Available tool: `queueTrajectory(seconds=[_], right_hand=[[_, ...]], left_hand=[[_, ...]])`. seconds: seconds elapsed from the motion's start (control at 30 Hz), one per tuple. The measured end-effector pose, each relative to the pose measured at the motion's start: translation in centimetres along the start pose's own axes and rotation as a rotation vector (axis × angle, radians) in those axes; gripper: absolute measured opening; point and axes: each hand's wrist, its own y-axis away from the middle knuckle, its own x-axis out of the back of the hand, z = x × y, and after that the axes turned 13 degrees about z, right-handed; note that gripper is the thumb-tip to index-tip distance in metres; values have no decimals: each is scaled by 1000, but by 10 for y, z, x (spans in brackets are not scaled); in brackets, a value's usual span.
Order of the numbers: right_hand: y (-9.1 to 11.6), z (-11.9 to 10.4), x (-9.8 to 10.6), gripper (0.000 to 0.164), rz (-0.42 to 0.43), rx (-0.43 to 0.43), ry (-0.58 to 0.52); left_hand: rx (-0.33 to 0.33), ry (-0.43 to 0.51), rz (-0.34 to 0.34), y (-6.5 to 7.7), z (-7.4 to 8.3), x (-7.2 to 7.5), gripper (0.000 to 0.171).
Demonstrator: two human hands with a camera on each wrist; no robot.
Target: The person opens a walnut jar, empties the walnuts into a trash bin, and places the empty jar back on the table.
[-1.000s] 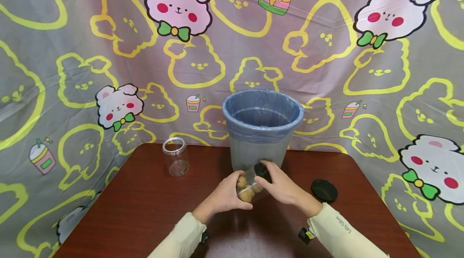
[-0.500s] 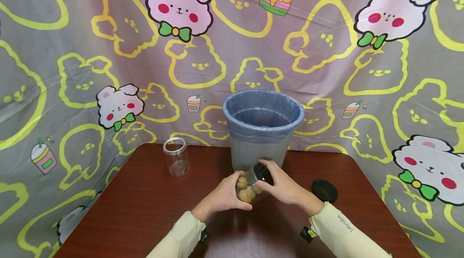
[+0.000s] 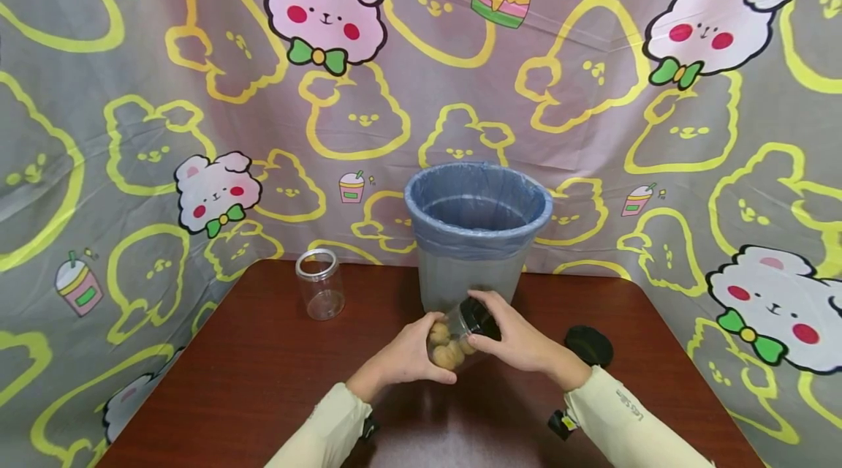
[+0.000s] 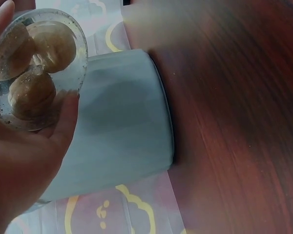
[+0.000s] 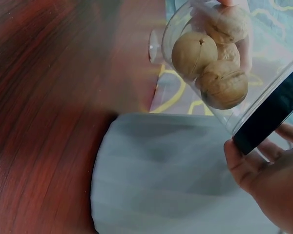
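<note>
A clear jar (image 3: 459,327) of walnuts is held tilted above the table, in front of the bin. My left hand (image 3: 413,352) grips its lower end, fingers and thumb around the wall. With curled fingers my right hand (image 3: 516,336) holds the black lid (image 3: 480,316) at the jar's upper end. Several walnuts (image 5: 219,78) show through the plastic in the right wrist view, gathered toward the base. From the left wrist view, walnuts (image 4: 33,92) press near the round bottom. The lid sits on the jar mouth; whether it is screwed tight I cannot tell.
Behind the hands stands a grey bin (image 3: 470,270) with a blue liner (image 3: 421,216). An open clear jar (image 3: 321,296) stands at the back left of the brown table (image 3: 263,373). Another black lid (image 3: 589,345) lies at the right. A patterned cloth (image 3: 368,102) hangs behind.
My right hand and the black lid have shifted slightly to the right and turned a little. My left hand stays nearly in place on the jar.
</note>
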Motion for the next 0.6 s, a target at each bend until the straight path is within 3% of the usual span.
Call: queueTrajectory(seconds=[0.6], right_hand=[[2, 4, 5, 68, 33, 8, 10]], left_hand=[[15, 19, 4, 1, -4, 0, 93]])
